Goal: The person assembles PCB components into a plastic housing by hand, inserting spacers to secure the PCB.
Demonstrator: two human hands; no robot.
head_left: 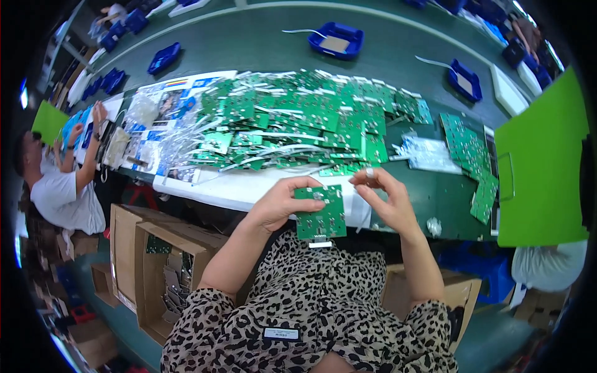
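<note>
A green circuit board (320, 222) with a white connector at its lower edge is held up in front of my chest. My left hand (289, 202) grips it by its left side, thumb lying across the upper face. Just right of the board, my right hand (384, 198) is raised with its fingers apart and nothing visible between them; a ring shows on one finger. Beyond both hands, a wide heap of green circuit boards (298, 118) with white flat cables covers the table.
Clear plastic bags (429, 153) and more boards (463, 146) lie right of the heap. A bright green panel (541, 168) stands at the right. Blue trays (336, 41) sit farther back. Open cardboard boxes (127, 261) flank me below the table. Another person (68, 186) works at left.
</note>
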